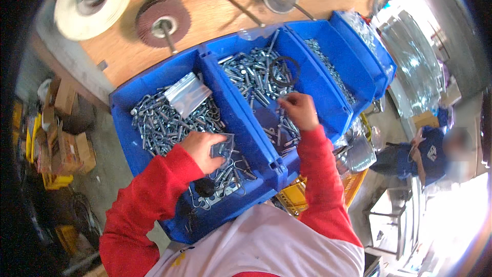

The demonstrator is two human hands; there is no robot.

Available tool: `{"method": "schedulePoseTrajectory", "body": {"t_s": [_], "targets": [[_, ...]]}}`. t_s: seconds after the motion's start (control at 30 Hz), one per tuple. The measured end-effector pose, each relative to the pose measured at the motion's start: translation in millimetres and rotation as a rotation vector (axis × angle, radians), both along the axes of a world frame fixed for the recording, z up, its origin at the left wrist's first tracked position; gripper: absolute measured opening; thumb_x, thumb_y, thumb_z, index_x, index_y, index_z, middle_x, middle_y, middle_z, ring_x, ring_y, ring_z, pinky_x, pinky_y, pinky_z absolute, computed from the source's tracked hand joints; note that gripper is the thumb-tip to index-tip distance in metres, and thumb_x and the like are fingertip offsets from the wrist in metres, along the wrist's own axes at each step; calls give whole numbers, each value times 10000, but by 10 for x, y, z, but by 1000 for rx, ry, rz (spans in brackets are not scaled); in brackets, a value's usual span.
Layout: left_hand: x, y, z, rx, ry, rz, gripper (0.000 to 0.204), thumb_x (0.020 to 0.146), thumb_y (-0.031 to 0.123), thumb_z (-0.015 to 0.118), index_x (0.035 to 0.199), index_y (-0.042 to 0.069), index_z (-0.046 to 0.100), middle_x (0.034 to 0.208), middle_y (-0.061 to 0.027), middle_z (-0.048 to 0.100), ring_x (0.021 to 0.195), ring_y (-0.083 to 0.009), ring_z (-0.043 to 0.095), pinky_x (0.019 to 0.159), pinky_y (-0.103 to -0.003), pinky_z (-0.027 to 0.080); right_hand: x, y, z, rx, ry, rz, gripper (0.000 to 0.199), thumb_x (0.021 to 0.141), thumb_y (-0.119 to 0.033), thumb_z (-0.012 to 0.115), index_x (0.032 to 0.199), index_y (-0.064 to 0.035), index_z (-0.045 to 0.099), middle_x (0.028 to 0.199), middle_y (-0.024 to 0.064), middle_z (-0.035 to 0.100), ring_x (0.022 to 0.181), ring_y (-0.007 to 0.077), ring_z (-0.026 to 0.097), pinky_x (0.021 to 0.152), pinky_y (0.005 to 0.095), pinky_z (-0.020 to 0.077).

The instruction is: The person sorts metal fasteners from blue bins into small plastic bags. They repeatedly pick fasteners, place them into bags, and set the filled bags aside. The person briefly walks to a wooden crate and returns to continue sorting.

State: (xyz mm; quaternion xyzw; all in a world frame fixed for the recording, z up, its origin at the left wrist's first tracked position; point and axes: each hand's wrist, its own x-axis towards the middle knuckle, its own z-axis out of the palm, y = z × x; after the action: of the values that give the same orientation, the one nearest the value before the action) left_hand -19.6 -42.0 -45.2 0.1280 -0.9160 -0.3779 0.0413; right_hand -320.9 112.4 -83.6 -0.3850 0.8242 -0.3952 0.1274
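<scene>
My left hand (202, 149) holds a small clear plastic bag (223, 147) over the left blue bin (148, 79), which is full of silver hooks and bolts (154, 118). My right hand (300, 110) reaches into the middle blue bin (328, 90) and pinches a silver bolt (281, 103) among several loose bolts (253, 74). Both sleeves are red. A stack of clear bags (187, 94) lies on the hardware in the left bin. A black rubber ring (285, 70) rests in the middle bin.
Two more blue bins (376, 54) with small hardware stand to the right. A wooden board behind carries a white tape roll (92, 0) and abrasive wheels (163, 20). A yellow crate (297, 197) sits below the bins. Another person in blue (428, 151) is at the right. Cardboard boxes (64, 138) lie at the left.
</scene>
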Motion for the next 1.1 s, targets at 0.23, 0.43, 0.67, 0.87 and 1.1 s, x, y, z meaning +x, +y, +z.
{"method": "schedulePoseTrajectory", "body": {"t_s": [0.23,0.43,0.67,0.87,1.1], "targets": [[29,-57,18,-37,7,-16,537,692,198,812,1191,32,704,925,-238,724,865,-392,718,820,-459,569,1420,165,843,-502,-474,186,119,950,-97,719,993,10,691,774,18,677,661,68,596,600,235,480],[63,-70,120,13,-88,-23,544,664,201,835,1168,45,702,969,-223,729,942,-404,709,853,-464,563,1802,-86,621,-303,-426,346,153,957,-54,704,1084,24,673,917,52,712,754,95,630,698,265,524],[139,-102,120,-87,-57,-51,504,701,166,804,1179,48,696,1044,-222,725,1016,-414,683,912,-484,549,1764,-104,588,-40,338,610,202,848,-102,697,1041,-44,689,962,168,711,876,379,680,749,442,568],[252,-40,137,-116,-12,-58,446,755,90,716,1192,6,685,1116,-244,705,1066,-419,665,957,-493,527,1736,-63,738,33,467,665,183,832,-147,689,987,-50,679,863,141,692,839,341,672,727,453,566],[253,-52,200,-78,34,-20,489,734,38,687,1220,-18,670,1125,-264,702,969,-427,703,840,-434,571,816,573,985,-454,365,170,85,873,-29,718,951,-8,743,833,128,720,725,238,692,662,347,533]]}}
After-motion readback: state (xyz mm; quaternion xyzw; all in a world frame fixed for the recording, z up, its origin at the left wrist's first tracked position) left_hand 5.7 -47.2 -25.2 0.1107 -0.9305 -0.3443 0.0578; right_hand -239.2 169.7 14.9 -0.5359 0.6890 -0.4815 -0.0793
